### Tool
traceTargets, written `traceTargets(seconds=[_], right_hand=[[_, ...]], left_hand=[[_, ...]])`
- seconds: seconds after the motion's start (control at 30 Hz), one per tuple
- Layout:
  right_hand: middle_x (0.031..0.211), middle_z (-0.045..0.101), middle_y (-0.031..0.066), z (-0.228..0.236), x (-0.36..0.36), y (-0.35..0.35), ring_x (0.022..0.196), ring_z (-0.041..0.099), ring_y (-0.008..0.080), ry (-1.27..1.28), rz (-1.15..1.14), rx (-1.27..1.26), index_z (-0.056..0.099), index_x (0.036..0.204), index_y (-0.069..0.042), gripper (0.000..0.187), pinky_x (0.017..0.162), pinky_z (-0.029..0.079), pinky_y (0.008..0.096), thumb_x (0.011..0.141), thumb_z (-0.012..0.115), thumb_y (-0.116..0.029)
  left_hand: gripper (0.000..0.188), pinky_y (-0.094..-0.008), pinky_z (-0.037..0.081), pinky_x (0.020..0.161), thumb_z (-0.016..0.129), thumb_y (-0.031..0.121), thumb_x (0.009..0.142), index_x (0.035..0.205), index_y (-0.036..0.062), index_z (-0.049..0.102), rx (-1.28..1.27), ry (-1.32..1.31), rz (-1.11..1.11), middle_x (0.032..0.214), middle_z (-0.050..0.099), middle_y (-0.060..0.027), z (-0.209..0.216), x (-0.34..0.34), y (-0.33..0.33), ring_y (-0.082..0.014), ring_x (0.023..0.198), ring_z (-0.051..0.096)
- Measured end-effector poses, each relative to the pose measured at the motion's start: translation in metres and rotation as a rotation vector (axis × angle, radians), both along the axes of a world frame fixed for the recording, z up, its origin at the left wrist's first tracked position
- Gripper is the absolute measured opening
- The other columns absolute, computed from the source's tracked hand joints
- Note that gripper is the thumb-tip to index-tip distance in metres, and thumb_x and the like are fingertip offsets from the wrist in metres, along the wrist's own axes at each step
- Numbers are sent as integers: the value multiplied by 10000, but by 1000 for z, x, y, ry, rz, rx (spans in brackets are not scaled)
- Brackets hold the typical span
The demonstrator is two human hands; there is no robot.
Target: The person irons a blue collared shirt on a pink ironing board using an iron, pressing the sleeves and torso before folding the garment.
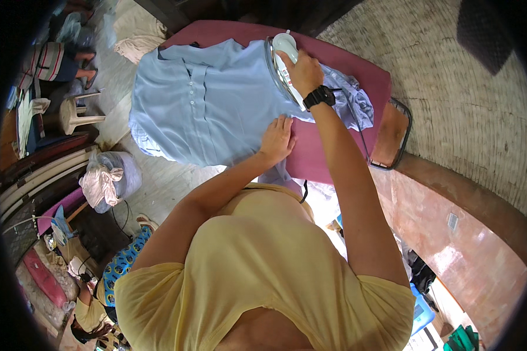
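Observation:
A light blue buttoned shirt (228, 99) is spread over a maroon ironing board (316, 149), its front placket toward the left. My right hand (304, 71), a black watch on its wrist, is closed round the handle of a white clothes iron (285, 45). The iron sits on the right part of the shirt, and its soleplate is hidden. Close to the shirt's near edge, my left hand (279, 138) lies flat with fingers stretched, holding nothing. Bunched blue cloth (357, 102) lies right of the iron.
The iron's cord (357, 126) runs down past the board's right end, near a black-framed iron rest (392, 137). A plastic bag with cloth (114, 175) and a beige plastic chair (79, 114) stand at left. Other people are at the far left and lower left.

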State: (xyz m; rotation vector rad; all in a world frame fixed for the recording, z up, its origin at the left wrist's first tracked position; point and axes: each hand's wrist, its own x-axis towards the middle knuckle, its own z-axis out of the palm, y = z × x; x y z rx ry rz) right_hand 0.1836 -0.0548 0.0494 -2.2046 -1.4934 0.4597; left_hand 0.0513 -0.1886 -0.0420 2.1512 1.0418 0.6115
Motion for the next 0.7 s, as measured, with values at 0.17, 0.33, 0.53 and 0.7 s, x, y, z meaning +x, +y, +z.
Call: traceTargets(seconds=[0.17,0.33,0.53,0.7], right_hand=[[916,676,275,4,10,-18,894,654,445,37,50,-80,639,980,18,671,763,514,521,858,565,-638],[878,675,278,3,14,-54,873,656,455,28,75,-104,637,985,7,673,749,515,532,858,557,-649],[776,659,274,-12,35,-142,755,658,438,119,170,-1,621,938,63,587,661,523,480,871,635,-520],[748,668,239,1,50,-183,718,665,411,2,263,-77,626,1009,49,580,639,530,460,863,653,-512]], left_hand=[[520,-474,486,886,644,-5,745,1223,0,440,-183,0,14,1236,423,-281,5,-10,0,-446,1008,560],[476,-480,499,844,593,16,757,1220,35,483,-94,120,-31,1237,463,-267,4,-17,3,-433,983,577],[304,-485,476,870,571,148,818,1098,31,584,-58,386,61,1103,585,-198,17,-35,74,-392,1013,577],[317,-487,446,928,583,256,887,1132,54,585,293,26,135,1172,581,-167,16,-44,219,-369,1099,545]])
